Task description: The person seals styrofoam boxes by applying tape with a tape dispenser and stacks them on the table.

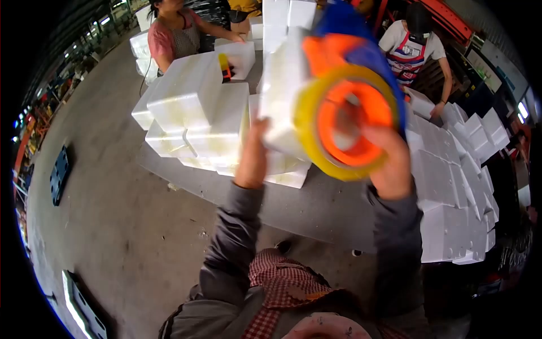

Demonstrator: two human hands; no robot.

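Two big groups of white foam boxes: left pile stacked in layers, toward the left side of the grey table; right pile larger, many rows, running far to near along the right. Concrete floor at left. One co-worker far left, patterned apron over pink top, an arm out to a white box; another co-worker far right, pale top, striped apron, one hand at the right pile. Blue cart on the floor, left. Middle of scene: a tall white box standing between the wearer's hands, slightly tilted in view. Tape dispenser, blue and orange, motion-blurred, in front of that box's right side and nearer the camera, carrying a yellow tape roll on an orange hub. Right hand: fingers bent in around the dispenser by the hub, holding it; exact grip partly hidden. Left hand: raised at the tall box's near left edge, blurred; cannot tell how far its fingers are open or whether they touch. Smallest: yellow-and-orange tool by the left pile, upright.
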